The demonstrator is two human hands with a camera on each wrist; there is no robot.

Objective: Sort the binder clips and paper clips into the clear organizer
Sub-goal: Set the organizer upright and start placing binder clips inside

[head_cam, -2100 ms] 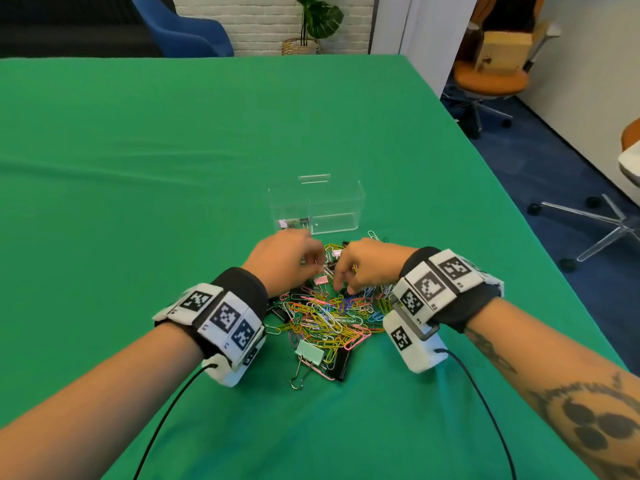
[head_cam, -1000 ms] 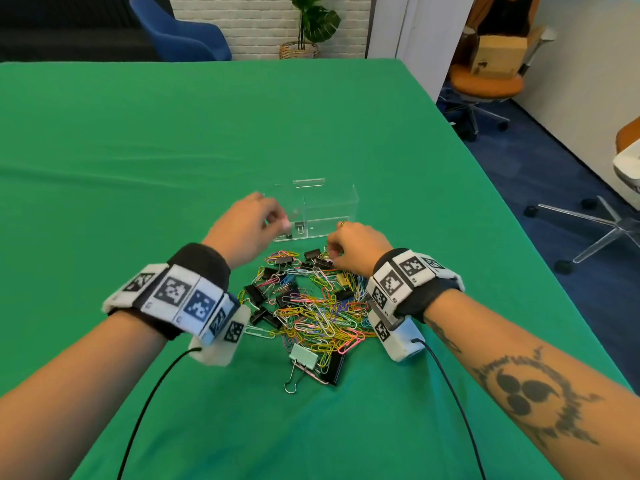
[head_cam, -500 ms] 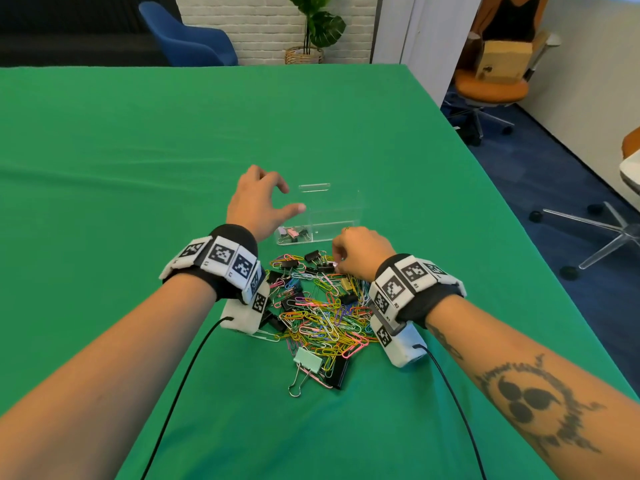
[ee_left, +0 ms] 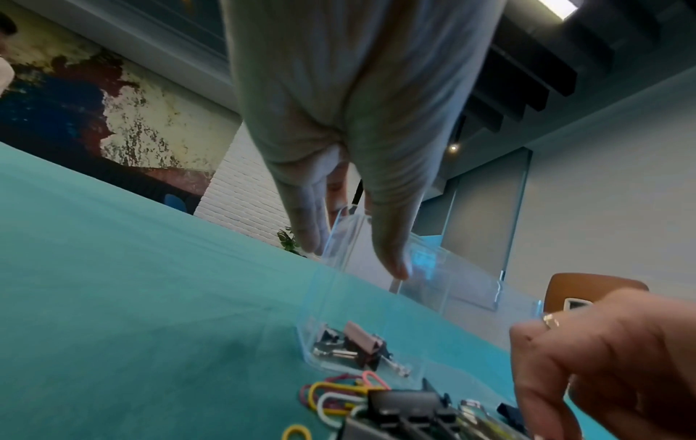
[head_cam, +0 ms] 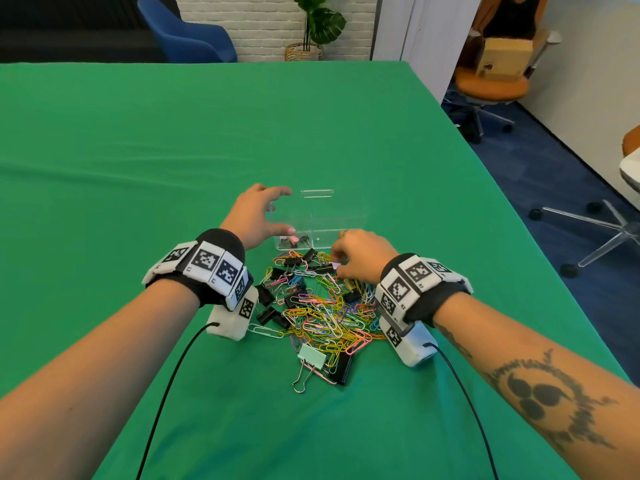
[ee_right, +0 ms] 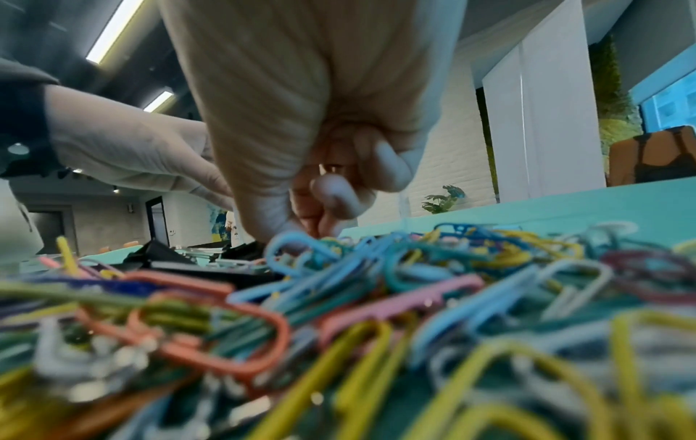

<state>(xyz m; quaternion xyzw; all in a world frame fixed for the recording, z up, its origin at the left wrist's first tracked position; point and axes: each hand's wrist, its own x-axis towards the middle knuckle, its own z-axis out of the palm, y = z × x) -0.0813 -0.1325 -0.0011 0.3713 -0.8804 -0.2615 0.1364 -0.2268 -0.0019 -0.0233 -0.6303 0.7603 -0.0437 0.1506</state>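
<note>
The clear organizer (head_cam: 341,216) stands on the green cloth just beyond the clip pile (head_cam: 322,306). A pink and a few black binder clips (head_cam: 292,240) lie in its left compartment; the left wrist view shows these binder clips (ee_left: 354,345) too. My left hand (head_cam: 282,213) hovers at the organizer's left end, fingers spread and holding nothing. My right hand (head_cam: 337,266) is at the far edge of the pile, fingers curled, pinching a small pink clip. In the right wrist view the right hand (ee_right: 320,229) dips behind colored paper clips (ee_right: 339,297).
A mint binder clip (head_cam: 311,355) and a black one lie at the pile's near edge. Black binder clips (head_cam: 266,306) sit along the pile's left side. Green cloth (head_cam: 138,150) spreads wide to the left and beyond. The table's right edge drops to chairs.
My left hand left the pile, moved forward to the organizer's left end and spread its fingers. My right hand stayed at the pile's far edge, picking among the clips.
</note>
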